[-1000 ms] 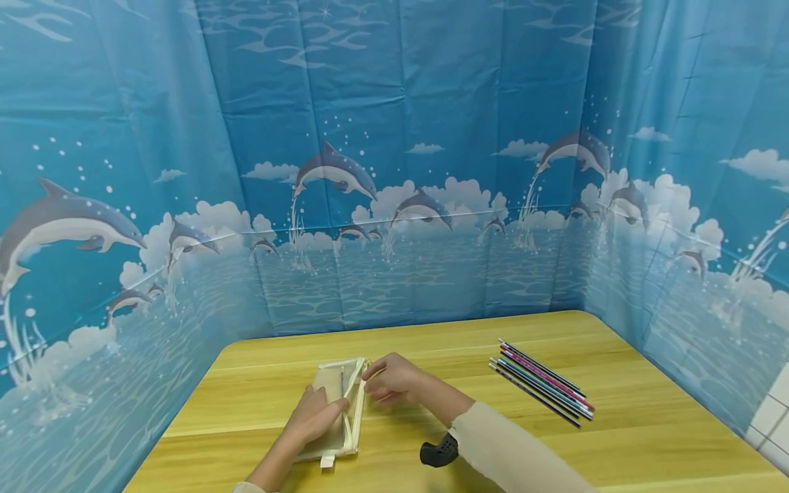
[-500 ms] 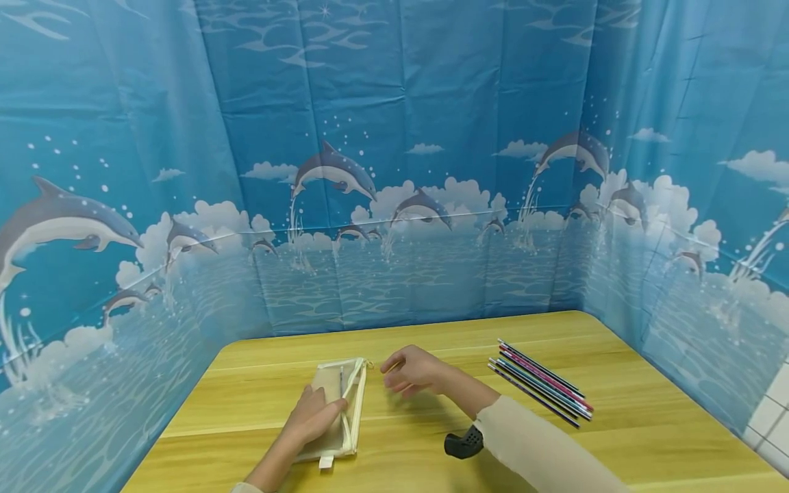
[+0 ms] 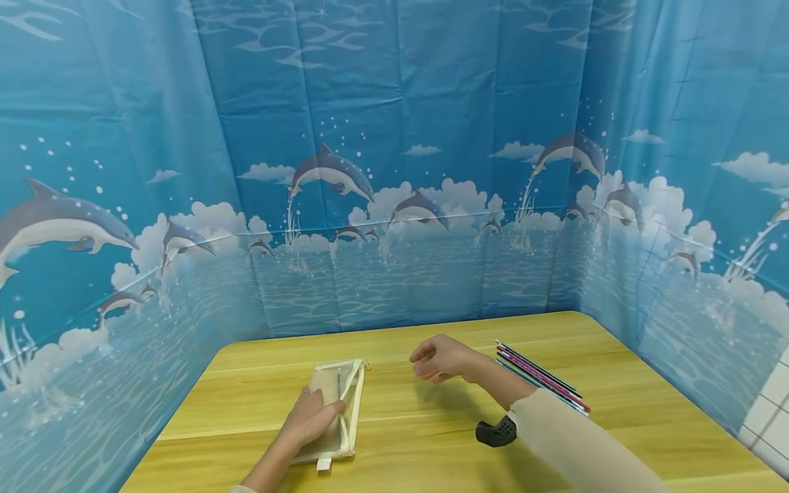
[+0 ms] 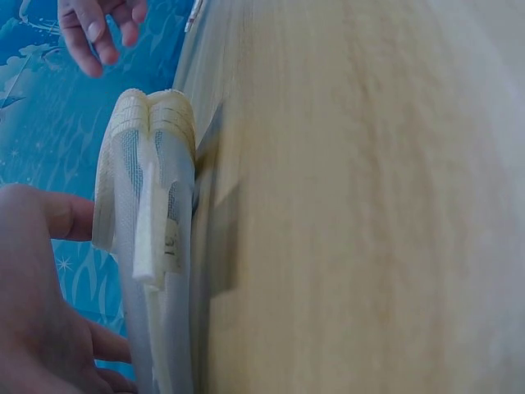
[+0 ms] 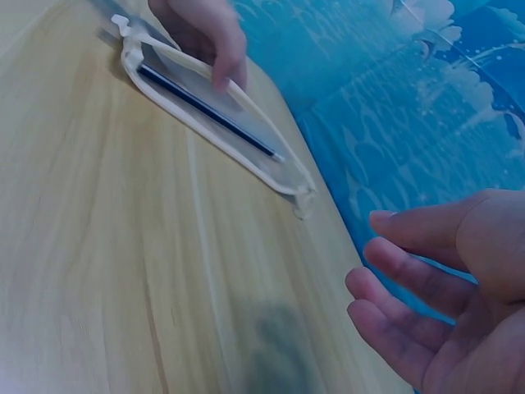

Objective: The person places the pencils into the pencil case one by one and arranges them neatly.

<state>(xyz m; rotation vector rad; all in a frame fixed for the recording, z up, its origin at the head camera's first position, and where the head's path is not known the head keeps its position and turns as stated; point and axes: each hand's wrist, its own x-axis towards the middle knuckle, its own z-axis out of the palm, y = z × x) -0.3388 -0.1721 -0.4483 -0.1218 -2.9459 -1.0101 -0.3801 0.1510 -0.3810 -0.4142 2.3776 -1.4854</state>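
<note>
A cream mesh zip pencil case (image 3: pixel 329 448) lies on the left part of the table. Its zipped side gapes, and a dark pencil (image 5: pixel 209 111) shows inside in the right wrist view. My left hand (image 3: pixel 310 416) rests over the case and holds the edge of its opening with the thumb; the other fingers lie on the mesh. My right hand (image 3: pixel 445 358) is in the air between the case and the loose pencils (image 3: pixel 542 376), fingers loosely bent, holding nothing. The right forearm hides part of those pencils.
The wooden table (image 3: pixel 407 438) is backed on several sides by a blue dolphin-print curtain (image 3: pixel 394 274). A black wrist mount (image 3: pixel 496 433) sticks out below the right sleeve. White tiles (image 3: pixel 770 411) show at the far right.
My right hand has moved away from the case's opening to the right, toward the loose pencils, its forearm now covering some of them. My left hand has stayed on the case.
</note>
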